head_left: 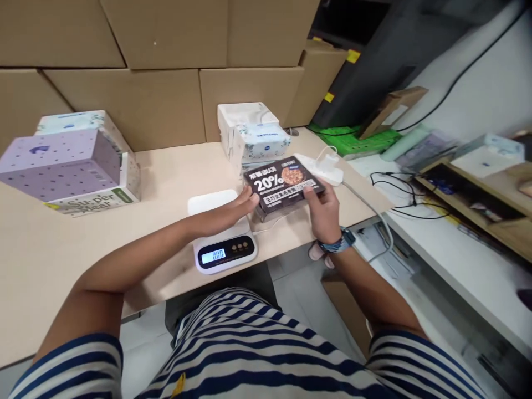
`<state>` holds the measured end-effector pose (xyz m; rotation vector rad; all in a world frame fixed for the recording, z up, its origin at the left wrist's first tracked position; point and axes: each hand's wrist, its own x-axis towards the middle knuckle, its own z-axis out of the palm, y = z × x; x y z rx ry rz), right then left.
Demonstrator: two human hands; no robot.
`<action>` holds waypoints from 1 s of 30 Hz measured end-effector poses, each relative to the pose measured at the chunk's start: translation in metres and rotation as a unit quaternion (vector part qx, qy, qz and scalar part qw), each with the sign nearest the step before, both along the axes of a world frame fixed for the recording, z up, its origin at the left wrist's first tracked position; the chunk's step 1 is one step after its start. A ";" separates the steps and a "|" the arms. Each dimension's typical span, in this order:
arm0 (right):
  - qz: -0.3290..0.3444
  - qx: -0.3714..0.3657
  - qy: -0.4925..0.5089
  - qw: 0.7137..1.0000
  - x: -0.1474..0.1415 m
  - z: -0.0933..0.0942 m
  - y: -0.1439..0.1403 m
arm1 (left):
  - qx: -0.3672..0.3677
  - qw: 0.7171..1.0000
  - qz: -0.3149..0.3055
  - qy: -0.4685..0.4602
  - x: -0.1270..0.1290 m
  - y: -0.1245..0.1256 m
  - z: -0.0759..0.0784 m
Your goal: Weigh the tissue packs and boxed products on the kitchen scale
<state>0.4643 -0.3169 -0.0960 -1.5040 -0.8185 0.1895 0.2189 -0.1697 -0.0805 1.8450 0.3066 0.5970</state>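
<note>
A dark flat food box (276, 194) with "20%" and a picture of a round baked item on its top is held tilted above the table, just right of the scale. My right hand (325, 213) grips its right end, thumb on top. At the left end, my left hand (241, 206) presses its fingers against the corner; some fingertips are hidden. Under my left forearm stands a white digital scale (226, 252), its lit display reading 0.00. Part of the scale's plate is covered by my left hand.
Purple and white boxes (62, 163) are stacked at the table's left. Tissue packs (261, 141) stand behind the food box. A white power strip (328, 169) with a cable lies at the right edge. Large cartons (162, 105) line the back. A lower white shelf (436, 233) holds cables.
</note>
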 end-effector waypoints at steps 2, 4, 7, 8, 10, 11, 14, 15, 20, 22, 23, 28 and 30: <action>0.004 -0.051 0.013 0.999 0.008 -0.019 0.001 | -0.104 0.989 -0.077 0.075 0.009 0.002 0.009; 0.001 -0.091 0.010 0.996 0.010 -0.034 0.003 | -0.185 0.971 -0.107 0.106 0.016 0.005 0.019; -0.001 -0.115 -0.021 0.993 0.008 -0.045 0.002 | -0.201 0.969 -0.097 0.106 0.016 0.009 0.026; 0.003 -0.118 -0.031 0.993 0.008 -0.047 0.001 | -0.179 0.975 -0.074 0.109 0.011 0.010 0.026; 0.010 -0.133 -0.040 0.990 0.009 -0.048 -0.001 | -0.114 0.987 0.001 0.115 -0.005 0.011 0.025; 0.010 -0.144 -0.041 0.989 0.009 -0.049 -0.001 | -0.084 0.989 0.043 0.114 -0.016 0.012 0.024; -0.004 -0.169 -0.041 0.985 0.011 -0.051 -0.004 | -0.031 0.984 0.151 0.086 -0.056 0.018 0.023; -0.007 -0.171 -0.041 0.984 0.011 -0.052 -0.005 | -0.009 0.980 0.184 0.074 -0.072 0.021 0.024; -0.009 -0.157 -0.021 0.987 0.007 -0.061 -0.007 | 0.204 0.909 0.363 0.023 -0.165 0.046 0.039; -0.007 -0.132 -0.026 0.991 0.004 -0.062 -0.007 | 0.263 0.867 0.423 -0.016 -0.207 0.057 0.049; -0.006 -0.118 -0.037 0.992 0.002 -0.060 -0.006 | 0.280 0.846 0.451 -0.039 -0.227 0.061 0.054; -0.027 -0.036 -0.161 0.986 -0.012 -0.030 0.002 | 0.227 0.776 0.581 -0.097 -0.308 0.076 0.064; -0.030 -0.020 -0.225 0.974 -0.017 -0.016 0.006 | 0.138 0.765 0.625 -0.077 -0.326 0.080 0.055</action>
